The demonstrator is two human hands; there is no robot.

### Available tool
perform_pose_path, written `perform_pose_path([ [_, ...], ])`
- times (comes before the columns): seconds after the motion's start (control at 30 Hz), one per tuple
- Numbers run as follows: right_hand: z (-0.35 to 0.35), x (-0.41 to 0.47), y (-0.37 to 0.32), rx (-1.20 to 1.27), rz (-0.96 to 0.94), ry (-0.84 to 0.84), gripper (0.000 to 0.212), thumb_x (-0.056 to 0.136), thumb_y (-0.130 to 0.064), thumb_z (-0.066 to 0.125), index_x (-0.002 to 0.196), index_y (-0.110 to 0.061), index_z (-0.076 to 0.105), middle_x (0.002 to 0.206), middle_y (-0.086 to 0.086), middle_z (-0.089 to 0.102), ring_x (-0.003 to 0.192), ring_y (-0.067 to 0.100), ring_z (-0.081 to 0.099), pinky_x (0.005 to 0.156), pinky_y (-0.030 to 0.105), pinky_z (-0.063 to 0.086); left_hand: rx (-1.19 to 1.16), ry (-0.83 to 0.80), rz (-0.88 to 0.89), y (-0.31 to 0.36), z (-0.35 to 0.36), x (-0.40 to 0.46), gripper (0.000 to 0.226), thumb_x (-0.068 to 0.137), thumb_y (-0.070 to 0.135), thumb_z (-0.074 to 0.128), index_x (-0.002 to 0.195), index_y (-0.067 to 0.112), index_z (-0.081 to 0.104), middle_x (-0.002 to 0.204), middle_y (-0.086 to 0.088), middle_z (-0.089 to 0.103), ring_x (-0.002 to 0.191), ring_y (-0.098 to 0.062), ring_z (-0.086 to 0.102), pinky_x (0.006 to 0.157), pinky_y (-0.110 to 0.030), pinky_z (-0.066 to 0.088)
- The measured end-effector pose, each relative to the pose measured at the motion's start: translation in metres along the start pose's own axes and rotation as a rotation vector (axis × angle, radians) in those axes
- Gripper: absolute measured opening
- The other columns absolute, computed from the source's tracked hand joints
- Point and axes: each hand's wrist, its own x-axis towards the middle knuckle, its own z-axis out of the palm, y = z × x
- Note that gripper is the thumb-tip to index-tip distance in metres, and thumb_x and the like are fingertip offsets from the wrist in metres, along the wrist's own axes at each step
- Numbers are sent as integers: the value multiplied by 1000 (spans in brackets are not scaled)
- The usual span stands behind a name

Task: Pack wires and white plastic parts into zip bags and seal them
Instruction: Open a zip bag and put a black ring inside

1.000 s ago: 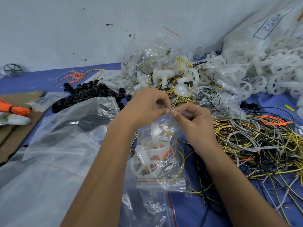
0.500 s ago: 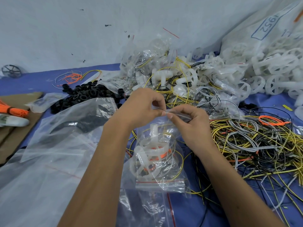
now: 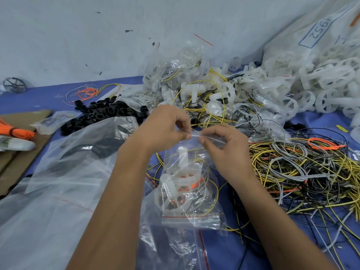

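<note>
A clear zip bag (image 3: pixel 185 184) hangs between my hands over the blue table, holding white plastic wheel parts (image 3: pixel 176 191) and yellow, orange and grey wires. My left hand (image 3: pixel 165 127) pinches the bag's top strip at its left end with thumb and forefinger. My right hand (image 3: pixel 222 141) pinches the same strip just to the right, fingers curled over it. The bag's lower edge lies on empty zip bags with red lines (image 3: pixel 187 221). A tangle of loose wires (image 3: pixel 303 172) spreads at my right.
White plastic wheels (image 3: pixel 331 88) pile up at the back right by a large sack (image 3: pixel 311 32). Packed bags (image 3: pixel 175 75) heap in the middle back. Black rings (image 3: pixel 101 115) lie left of centre, big clear bags (image 3: pixel 68 172) at left, an orange wire bundle (image 3: pixel 15 131) on cardboard.
My hands have drawn slightly apart along the bag's top strip, the right one shifting right. The bag and its contents hang much as before.
</note>
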Motion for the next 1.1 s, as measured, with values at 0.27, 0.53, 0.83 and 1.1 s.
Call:
perform_pose_path([
  [0.27, 0, 1, -1, 54, 49, 31, 3, 85, -14, 80, 87, -16, 79, 90, -1, 71, 93, 18, 66, 87, 43, 54, -94, 96, -54, -7, -1, -1, 17, 79, 11, 88, 90, 18, 77, 86, 9, 73, 79, 2, 67, 69, -6, 45],
  [0.53, -3, 3, -2, 311, 258, 113, 8, 89, -15, 78, 91, -24, 78, 84, -6, 77, 74, 5, 68, 67, 22, 52, -453, 192, -278, -41, -16, -16, 24, 76, 5, 88, 94, 11, 75, 75, -8, 74, 66, -13, 70, 65, -23, 58],
  [0.83, -6, 3, -7, 510, 366, 226, 18, 85, -7, 80, 95, -21, 75, 84, 12, 73, 75, 24, 62, 73, 49, 54, -691, 221, -248, -42, -23, -27, 33, 63, 1, 86, 91, 0, 69, 74, -13, 76, 61, -18, 73, 59, -24, 58],
  [1.1, -6, 1, -2, -266, -4, 234, 34, 85, -34, 77, 117, -33, 67, 109, -16, 64, 110, 13, 51, 88, 29, 40, -599, 236, -178, -37, -23, -23, 30, 70, -16, 83, 86, 4, 67, 70, -7, 76, 65, -15, 74, 64, -24, 60],
])
